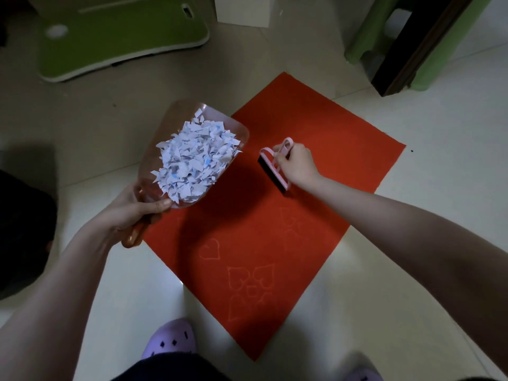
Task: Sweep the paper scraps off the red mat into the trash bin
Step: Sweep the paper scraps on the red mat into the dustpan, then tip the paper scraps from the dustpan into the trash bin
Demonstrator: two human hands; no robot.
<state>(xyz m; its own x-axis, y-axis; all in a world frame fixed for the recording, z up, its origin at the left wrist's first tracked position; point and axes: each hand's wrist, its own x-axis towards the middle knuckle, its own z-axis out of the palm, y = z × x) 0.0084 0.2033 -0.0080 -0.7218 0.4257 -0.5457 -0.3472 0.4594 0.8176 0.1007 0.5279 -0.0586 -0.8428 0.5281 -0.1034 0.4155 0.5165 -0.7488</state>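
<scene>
A red mat (pixel 275 215) with faint heart outlines lies on the pale floor. My left hand (pixel 132 209) grips the orange handle of a clear plastic dustpan (pixel 236 133), raised above the mat's left edge. A heap of white paper scraps (pixel 192 160) fills the pan. My right hand (pixel 295 165) holds a small pink brush (pixel 275 167) with black bristles, set on the mat's upper middle. I see no loose scraps on the mat. A dark shape (pixel 24 229) at the left edge may be the trash bin; I cannot tell.
A green board (pixel 115 37) lies on the floor at the back left. A white box (pixel 244 9) stands at the back centre. A green stool (pixel 384 31) and a dark door frame (pixel 417 48) stand at the back right. My purple slipper (pixel 170 339) is near the mat's front corner.
</scene>
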